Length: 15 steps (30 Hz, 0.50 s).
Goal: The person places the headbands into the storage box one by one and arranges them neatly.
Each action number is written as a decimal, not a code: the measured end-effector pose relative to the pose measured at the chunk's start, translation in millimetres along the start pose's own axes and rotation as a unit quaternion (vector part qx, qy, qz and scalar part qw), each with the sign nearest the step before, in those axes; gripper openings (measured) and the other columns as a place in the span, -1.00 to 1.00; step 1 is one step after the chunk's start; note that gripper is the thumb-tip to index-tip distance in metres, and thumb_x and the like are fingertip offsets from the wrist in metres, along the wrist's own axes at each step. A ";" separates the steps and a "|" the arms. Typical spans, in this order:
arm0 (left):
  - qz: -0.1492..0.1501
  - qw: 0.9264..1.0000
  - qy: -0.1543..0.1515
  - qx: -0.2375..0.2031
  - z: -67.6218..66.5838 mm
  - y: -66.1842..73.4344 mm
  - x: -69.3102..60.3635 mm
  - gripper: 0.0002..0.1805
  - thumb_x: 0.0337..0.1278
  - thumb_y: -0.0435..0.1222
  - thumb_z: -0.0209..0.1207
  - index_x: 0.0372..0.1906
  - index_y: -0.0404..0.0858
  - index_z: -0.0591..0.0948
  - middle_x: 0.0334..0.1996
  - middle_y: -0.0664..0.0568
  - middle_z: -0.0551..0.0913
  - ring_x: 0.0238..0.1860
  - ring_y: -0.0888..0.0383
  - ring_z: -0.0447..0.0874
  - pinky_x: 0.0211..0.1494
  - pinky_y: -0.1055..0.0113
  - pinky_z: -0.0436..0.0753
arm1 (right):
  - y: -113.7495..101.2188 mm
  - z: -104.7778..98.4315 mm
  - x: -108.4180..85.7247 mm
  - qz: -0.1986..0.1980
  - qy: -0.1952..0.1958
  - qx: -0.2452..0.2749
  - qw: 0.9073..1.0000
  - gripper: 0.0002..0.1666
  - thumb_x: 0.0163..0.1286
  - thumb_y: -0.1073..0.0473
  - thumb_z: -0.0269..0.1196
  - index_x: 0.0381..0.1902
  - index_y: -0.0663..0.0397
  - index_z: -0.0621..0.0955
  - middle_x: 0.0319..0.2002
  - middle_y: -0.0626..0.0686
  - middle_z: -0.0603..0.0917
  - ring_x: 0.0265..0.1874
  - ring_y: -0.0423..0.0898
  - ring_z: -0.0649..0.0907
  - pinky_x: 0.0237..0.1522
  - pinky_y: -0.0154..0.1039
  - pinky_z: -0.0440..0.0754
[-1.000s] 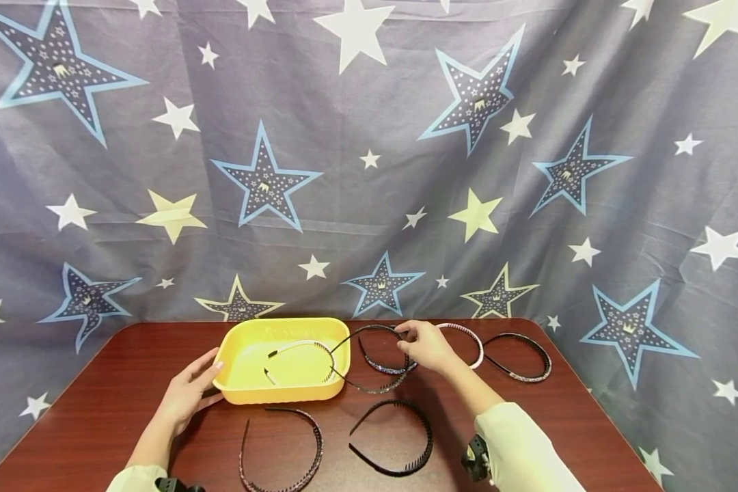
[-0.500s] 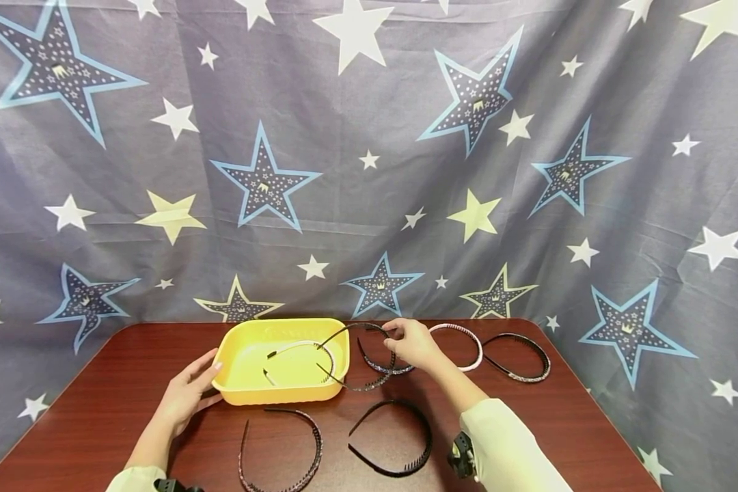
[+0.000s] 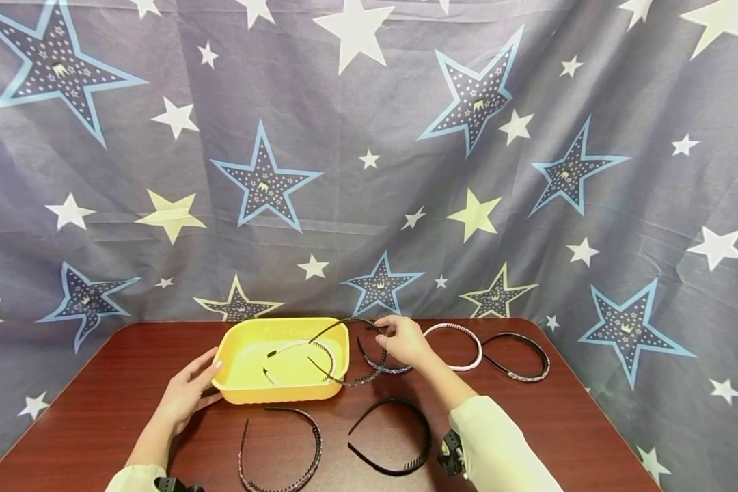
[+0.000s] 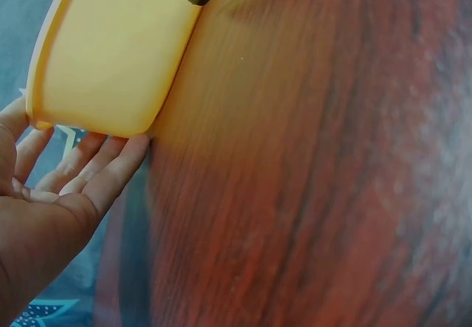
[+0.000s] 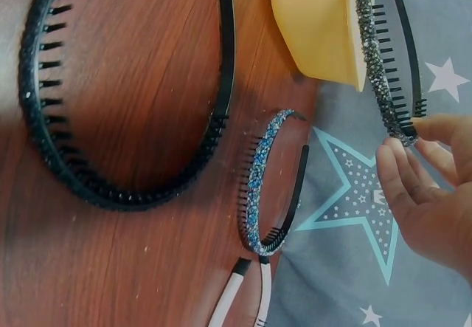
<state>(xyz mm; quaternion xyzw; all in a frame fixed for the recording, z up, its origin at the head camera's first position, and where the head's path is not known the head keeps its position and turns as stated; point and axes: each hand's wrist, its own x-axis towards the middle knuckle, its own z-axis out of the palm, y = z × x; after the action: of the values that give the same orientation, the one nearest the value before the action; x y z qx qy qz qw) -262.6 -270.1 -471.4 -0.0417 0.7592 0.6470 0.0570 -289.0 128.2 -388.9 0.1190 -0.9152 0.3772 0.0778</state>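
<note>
My left hand (image 3: 183, 398) touches the left end of the yellow tray (image 3: 277, 395), fingers spread and fairly straight along its side; the left wrist view shows the fingertips against the tray wall (image 4: 110, 61). Between thumb and fingers, my right hand (image 3: 404, 340) pinches a dark glittery headband (image 3: 359, 380) by its curved part. Its two ends reach left over the tray's right rim. A white headband (image 3: 304, 343) with dark tips lies in the tray. In the right wrist view the pinched headband (image 5: 375, 61) shows its comb teeth, above the hand (image 5: 431, 187).
Behind the held headband lies a blue glittery one (image 3: 393, 370). To its right are a pale pink headband (image 3: 470, 365) and a dark one (image 3: 531, 378). Nearer the front lie a patterned headband (image 3: 317, 444) and a black one (image 3: 429, 437). A star-printed cloth (image 3: 369, 225) hangs behind the table.
My right hand has moved left with the pinched headband, whose ends now extend further over the tray. The left hand and the tray have stayed in place.
</note>
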 end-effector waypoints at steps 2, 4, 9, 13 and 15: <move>-0.001 1.000 0.000 0.000 0.0 0.1 -0.1 -0.21 0.30 0.08 -0.03 0.49 -0.13 -0.02 0.39 -0.31 0.09 -0.15 0.43 0.58 0.04 0.15 0.66 | -0.6 2.1 0.4 -0.002 0.005 0.001 1.000 -0.70 0.17 0.26 0.28 -0.09 0.12 0.66 -0.40 0.08 0.65 -0.49 -0.15 0.52 -0.49 -0.35 0.46; -0.002 1.000 -0.001 0.001 -0.1 0.2 -0.2 -0.21 0.30 0.08 -0.03 0.49 -0.12 -0.02 0.39 -0.31 0.09 -0.13 0.40 0.59 0.04 0.16 0.66 | -1.3 4.3 0.8 -0.005 0.010 0.002 1.000 -0.70 0.17 0.25 0.28 -0.09 0.11 0.66 -0.39 0.08 0.66 -0.44 -0.13 0.55 -0.45 -0.32 0.49; -0.005 1.000 -0.003 0.001 -0.2 0.5 -0.5 -0.21 0.30 0.08 -0.04 0.49 -0.11 -0.03 0.40 -0.31 0.08 -0.12 0.39 0.59 0.04 0.16 0.65 | -5.9 9.2 2.3 -0.003 0.016 0.002 1.000 -0.70 0.18 0.24 0.29 -0.09 0.09 0.66 -0.38 0.07 0.66 -0.40 -0.12 0.57 -0.41 -0.30 0.51; -0.004 1.000 -0.004 0.001 -0.4 0.5 -0.6 -0.21 0.30 0.08 -0.04 0.49 -0.11 -0.03 0.40 -0.30 0.08 -0.11 0.40 0.59 0.05 0.16 0.65 | -10.9 13.5 3.5 0.003 0.013 0.000 1.000 -0.69 0.20 0.24 0.28 -0.07 0.07 0.65 -0.38 0.07 0.65 -0.42 -0.13 0.55 -0.43 -0.32 0.49; -0.003 1.000 -0.004 0.001 -0.4 0.7 -0.7 -0.21 0.30 0.08 -0.04 0.49 -0.12 -0.03 0.40 -0.30 0.08 -0.11 0.40 0.59 0.05 0.16 0.65 | -13.6 15.3 3.7 0.005 0.014 0.002 1.000 -0.68 0.20 0.24 0.27 -0.06 0.07 0.65 -0.38 0.07 0.65 -0.42 -0.13 0.55 -0.44 -0.32 0.48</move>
<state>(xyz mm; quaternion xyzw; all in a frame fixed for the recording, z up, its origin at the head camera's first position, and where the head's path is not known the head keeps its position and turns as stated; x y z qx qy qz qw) -262.0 -270.4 -470.5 -0.0417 0.7595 0.6462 0.0620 -289.6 107.4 -389.7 0.1092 -0.9138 0.3811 0.0886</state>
